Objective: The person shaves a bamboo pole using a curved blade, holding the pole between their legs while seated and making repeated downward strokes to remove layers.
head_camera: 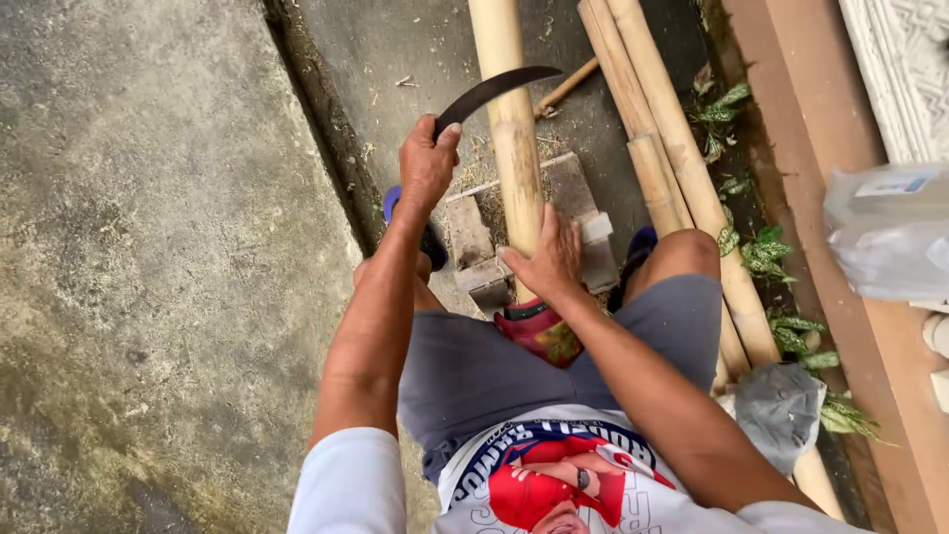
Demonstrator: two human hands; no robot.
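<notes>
Spare bamboo poles lie beside leafy plants and a plastic bag.

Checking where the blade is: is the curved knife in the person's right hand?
No: the left hand holds the curved knife, while the right hand rests on the bamboo pole.

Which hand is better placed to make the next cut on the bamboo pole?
Left, probably. The left hand grips the curved blade, whose edge lies across the bamboo pole. The right hand presses on the pole over the wooden block, steadying it.
</notes>
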